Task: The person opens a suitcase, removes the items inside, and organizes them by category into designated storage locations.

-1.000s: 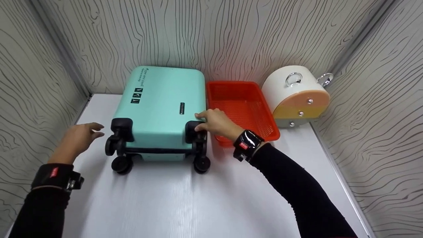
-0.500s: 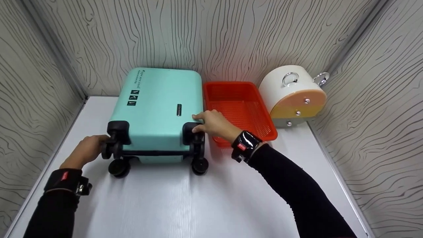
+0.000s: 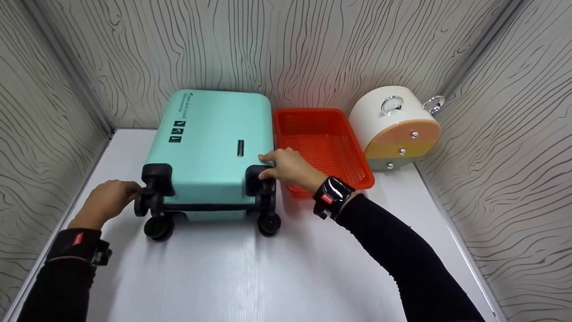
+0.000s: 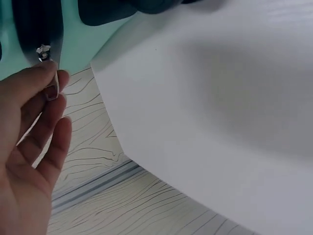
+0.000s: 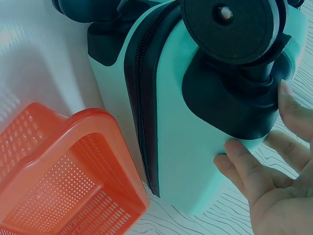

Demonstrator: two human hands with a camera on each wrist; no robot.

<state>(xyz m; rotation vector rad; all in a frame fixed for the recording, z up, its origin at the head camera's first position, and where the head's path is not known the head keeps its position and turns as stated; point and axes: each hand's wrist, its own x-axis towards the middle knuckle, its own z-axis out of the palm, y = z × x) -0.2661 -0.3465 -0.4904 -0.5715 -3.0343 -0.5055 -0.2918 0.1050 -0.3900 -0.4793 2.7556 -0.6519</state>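
Observation:
A mint-green suitcase (image 3: pixel 214 129) lies flat, its black wheels (image 3: pixel 158 227) facing the person. At its near left corner is the left hand (image 3: pixel 103 202), mostly outside the wheel there. The left wrist view shows this hand's thumb and forefinger pinching a zipper pull (image 4: pixel 52 92) that hangs from a metal slider (image 4: pixel 44 52) on the suitcase's dark zipper band. The right hand (image 3: pixel 292 167) grips the near right corner, thumb against the black wheel housing (image 5: pixel 234 105) and fingers on the green shell. A closed stretch of zipper (image 5: pixel 141 93) shows along the right side.
Close to the suitcase's right side stands a red plastic basket (image 3: pixel 278 134) with perforated walls. Right of it is a white rounded drawer box (image 3: pixel 380 107) with coloured drawers and ring handles. Patterned walls (image 3: pixel 228 44) enclose the white table (image 3: pixel 214 277).
The left hand has moved right to the suitcase's near left corner, then slightly back left, and now pinches the zipper pull. The right hand stays on its corner.

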